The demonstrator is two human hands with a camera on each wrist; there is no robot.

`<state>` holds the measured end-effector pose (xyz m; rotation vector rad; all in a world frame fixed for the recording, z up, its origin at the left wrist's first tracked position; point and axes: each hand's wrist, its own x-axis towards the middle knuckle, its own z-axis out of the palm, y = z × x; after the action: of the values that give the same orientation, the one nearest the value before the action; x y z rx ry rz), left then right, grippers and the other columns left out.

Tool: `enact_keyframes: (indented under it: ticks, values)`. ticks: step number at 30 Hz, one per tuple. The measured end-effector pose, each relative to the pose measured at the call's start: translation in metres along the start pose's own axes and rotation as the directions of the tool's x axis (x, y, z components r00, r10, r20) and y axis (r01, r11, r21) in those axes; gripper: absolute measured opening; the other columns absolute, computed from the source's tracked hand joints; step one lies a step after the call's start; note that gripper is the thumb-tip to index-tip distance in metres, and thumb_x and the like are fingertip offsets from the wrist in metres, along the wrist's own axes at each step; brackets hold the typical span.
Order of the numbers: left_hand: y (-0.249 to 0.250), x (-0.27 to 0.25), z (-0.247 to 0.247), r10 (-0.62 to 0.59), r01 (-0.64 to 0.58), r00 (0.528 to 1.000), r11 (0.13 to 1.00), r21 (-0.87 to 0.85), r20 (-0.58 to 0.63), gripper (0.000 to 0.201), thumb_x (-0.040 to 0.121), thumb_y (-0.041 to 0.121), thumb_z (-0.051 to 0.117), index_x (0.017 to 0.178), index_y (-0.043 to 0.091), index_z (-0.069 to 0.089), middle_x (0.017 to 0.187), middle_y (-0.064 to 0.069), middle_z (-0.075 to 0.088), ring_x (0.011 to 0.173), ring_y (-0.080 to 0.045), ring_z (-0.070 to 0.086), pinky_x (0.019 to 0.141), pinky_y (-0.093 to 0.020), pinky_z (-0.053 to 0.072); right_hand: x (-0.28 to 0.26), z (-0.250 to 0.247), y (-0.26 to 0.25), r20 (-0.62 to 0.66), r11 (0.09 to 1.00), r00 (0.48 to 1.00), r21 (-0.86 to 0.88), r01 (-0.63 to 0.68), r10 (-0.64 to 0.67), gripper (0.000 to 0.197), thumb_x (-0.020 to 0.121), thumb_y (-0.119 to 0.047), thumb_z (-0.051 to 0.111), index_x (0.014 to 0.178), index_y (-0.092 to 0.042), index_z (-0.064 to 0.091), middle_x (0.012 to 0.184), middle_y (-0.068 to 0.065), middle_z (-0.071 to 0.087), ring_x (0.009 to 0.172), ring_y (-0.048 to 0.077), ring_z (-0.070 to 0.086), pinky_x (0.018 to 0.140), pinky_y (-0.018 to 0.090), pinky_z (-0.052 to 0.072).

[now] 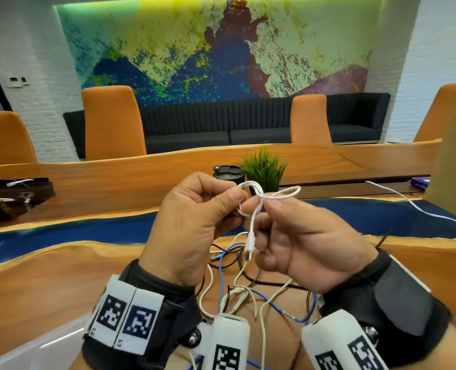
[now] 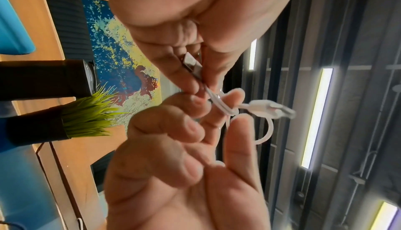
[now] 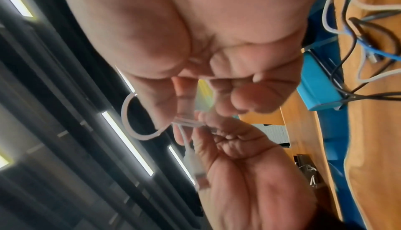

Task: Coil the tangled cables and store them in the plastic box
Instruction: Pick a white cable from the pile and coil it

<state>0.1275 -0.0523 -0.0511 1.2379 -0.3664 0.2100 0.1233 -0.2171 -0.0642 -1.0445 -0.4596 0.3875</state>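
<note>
Both hands hold a short white cable point(image 1: 259, 194) in the air above the table. My left hand point(image 1: 236, 202) pinches its small loops between thumb and fingers. Facing it, my right hand point(image 1: 261, 209) pinches the same bundle, and one white connector point(image 1: 250, 244) hangs down between the palms. In the left wrist view the cable point(image 2: 223, 109) crosses the fingertips, a white plug point(image 2: 271, 110) sticks out, and a metal USB plug point(image 2: 192, 62) sits in the right hand's fingers. On the wood below lies a tangle of white, blue and black cables point(image 1: 237, 279). A pale plastic box corner point(image 1: 29, 351) shows at lower left.
A green potted plant point(image 1: 264, 169) and a black tumbler point(image 1: 228, 173) stand just beyond the hands. Another white cable point(image 1: 422, 209) runs across the blue strip at right toward a purple box point(image 1: 420, 182). Dark boxes point(image 1: 16, 193) sit at far left. Orange chairs line the far edge.
</note>
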Motion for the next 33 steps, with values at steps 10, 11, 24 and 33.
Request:
enact_keyframes:
  ticks: [10,11,24,33]
  values:
    - [0.009,0.003,-0.006,0.109,-0.128,0.987,0.978,-0.162,-0.118,0.004,0.075,0.015,0.065,0.079,0.017,0.064,0.074,-0.004,0.071,0.067,-0.014,0.067,0.057,-0.021,0.056,0.003,-0.005,0.006,-0.188,0.94,0.982,-0.338,-0.056,-0.009,0.006,0.082,-0.009,0.07,0.085,-0.013,0.067,0.069,0.012,0.067,0.053,0.018,0.061,0.049,0.027,0.05]
    - [0.012,0.004,-0.007,0.08,-0.103,0.991,0.968,-0.23,-0.105,0.004,0.076,0.014,0.063,0.076,0.018,0.065,0.073,-0.003,0.07,0.066,-0.013,0.066,0.056,-0.019,0.055,0.005,-0.008,0.009,-0.236,0.867,0.972,-0.489,-0.096,-0.025,0.007,0.085,-0.009,0.069,0.081,-0.014,0.067,0.07,0.013,0.069,0.056,0.02,0.063,0.051,0.029,0.05]
    - [-0.007,-0.001,-0.001,-0.104,0.076,0.991,0.953,0.293,0.081,0.008,0.086,0.007,0.07,0.093,0.012,0.071,0.082,-0.012,0.075,0.071,-0.019,0.067,0.063,-0.028,0.053,-0.004,-0.003,-0.015,-0.331,0.766,0.824,-0.618,0.178,-0.459,0.002,0.081,-0.004,0.072,0.079,-0.003,0.072,0.066,0.02,0.065,0.053,0.021,0.057,0.052,0.033,0.049]
    - [-0.013,-0.005,0.006,-0.184,0.15,0.978,0.948,0.279,0.1,0.013,0.1,0.018,0.054,0.099,0.011,0.066,0.087,-0.01,0.072,0.08,-0.016,0.064,0.078,-0.035,0.052,-0.002,0.004,-0.013,-0.34,0.907,0.872,-0.354,0.228,-0.351,0.003,0.067,-0.016,0.07,0.067,-0.019,0.072,0.073,0.015,0.068,0.064,0.025,0.065,0.06,0.037,0.058]
